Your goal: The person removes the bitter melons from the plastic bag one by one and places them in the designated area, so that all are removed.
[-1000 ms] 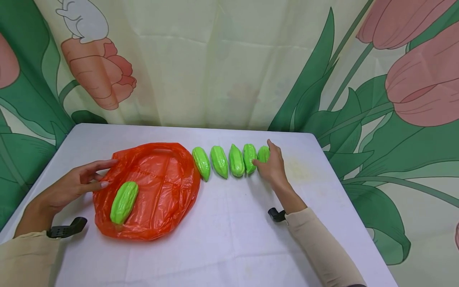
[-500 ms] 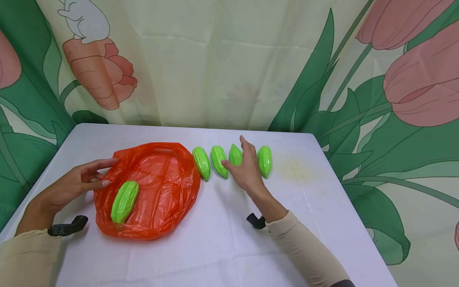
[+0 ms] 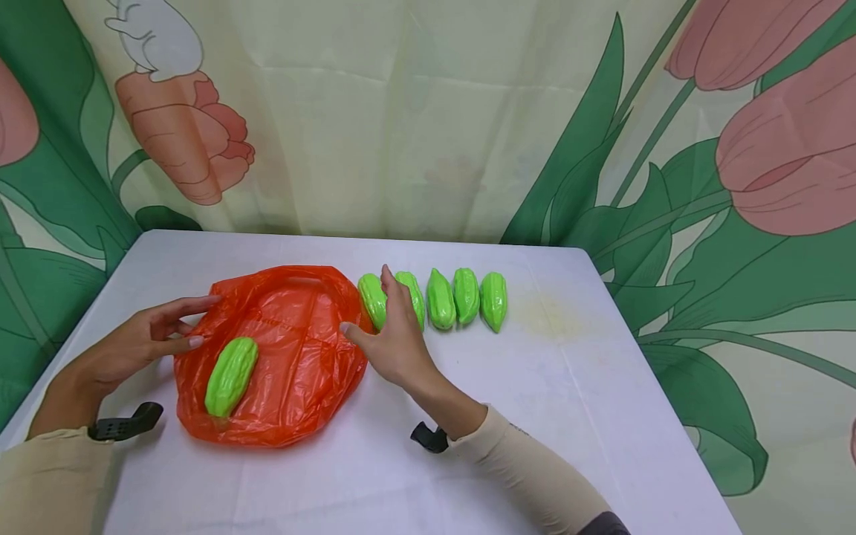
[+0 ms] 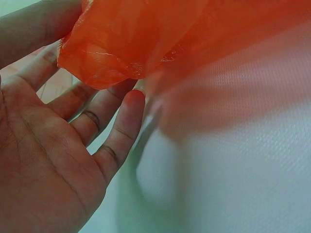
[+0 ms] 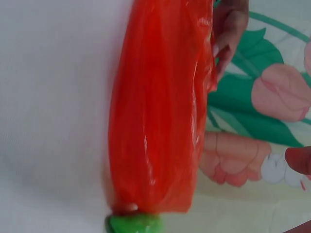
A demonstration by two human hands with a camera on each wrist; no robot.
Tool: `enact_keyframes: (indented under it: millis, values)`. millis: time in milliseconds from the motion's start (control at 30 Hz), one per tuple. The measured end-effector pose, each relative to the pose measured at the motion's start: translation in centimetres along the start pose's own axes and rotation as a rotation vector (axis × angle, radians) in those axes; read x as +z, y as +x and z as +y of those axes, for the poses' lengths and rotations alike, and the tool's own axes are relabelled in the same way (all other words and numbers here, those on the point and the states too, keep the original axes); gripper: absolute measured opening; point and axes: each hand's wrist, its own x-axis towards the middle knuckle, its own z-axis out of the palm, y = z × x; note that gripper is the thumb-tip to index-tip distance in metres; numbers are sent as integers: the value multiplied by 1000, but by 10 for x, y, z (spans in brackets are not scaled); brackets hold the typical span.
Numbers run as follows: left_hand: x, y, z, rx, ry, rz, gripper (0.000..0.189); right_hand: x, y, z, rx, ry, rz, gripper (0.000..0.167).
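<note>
A red plastic bag (image 3: 294, 371) lies spread with its mouth up on the table's left half. One bright green, ridged bitter melon (image 3: 231, 377) rests in it. My left hand (image 3: 143, 334) holds the bag's left rim, thumb and fingers about the film; the left wrist view shows the fingers (image 4: 119, 131) reaching under it. To the bag's right, several similar bitter melons (image 3: 466, 296) stand in a row. Over the row's left end hovers my right hand (image 3: 396, 338), thumb and fingers spread, with nothing held. It partly hides the second melon (image 3: 412, 286).
A white cloth covers the table (image 3: 535, 446). Behind it hangs a curtain (image 3: 428, 134) printed with tulips, a rabbit and a carrot. Each wrist wears a black camera mount, such as the left mount (image 3: 127, 422).
My right hand has moved left along the row, from the rightmost bitter melon to those beside the bag. The melons stay in place; my left hand is still at the bag's rim.
</note>
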Motion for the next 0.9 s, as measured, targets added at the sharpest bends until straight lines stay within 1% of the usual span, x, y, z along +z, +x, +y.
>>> enact_keyframes:
  millis: [167,500,733,900]
  values:
    - [1,3,1,-8,1,-6,70,18,-6,-9,11,33,-54,106]
    - [1,5,0,-15,21,-1,74,52,-16,-24,20,1,-129,108]
    - [1,1,-2,-18,31,7,74,75,-25,-30,38,-7,-174,109]
    - [1,2,0,-11,29,-4,72,88,-26,-35,43,-9,-190,110]
